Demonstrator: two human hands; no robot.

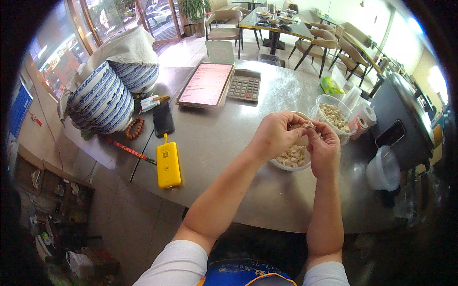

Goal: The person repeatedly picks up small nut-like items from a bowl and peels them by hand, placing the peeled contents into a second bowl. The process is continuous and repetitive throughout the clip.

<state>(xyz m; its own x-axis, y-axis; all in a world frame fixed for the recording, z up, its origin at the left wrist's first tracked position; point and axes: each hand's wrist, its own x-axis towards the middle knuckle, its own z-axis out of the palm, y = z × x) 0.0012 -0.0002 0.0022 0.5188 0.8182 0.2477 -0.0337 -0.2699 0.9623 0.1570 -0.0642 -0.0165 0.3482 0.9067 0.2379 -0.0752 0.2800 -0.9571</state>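
Note:
Above a round plastic tub [294, 167], my left hand [277, 134] and my right hand [323, 148] meet, both pinching a small pale, torn food piece [308, 125]. What food it is, I cannot tell. Similar pale pieces [291, 156] lie in the tub below my fingers. Behind my right hand stands a clear plastic tub [336, 107] that holds more such pieces. My hands partly hide the nearer tub and whatever lies at its back edge.
On the metal table [222, 143] are a yellow power bank [168, 164], a phone [163, 119], a calculator [244, 85] and a tablet [205, 84]. Stacked blue-and-white bowls [103, 100] stand left. A paper roll [365, 113], an empty plastic tub [383, 168] and a dark appliance [402, 118] are right.

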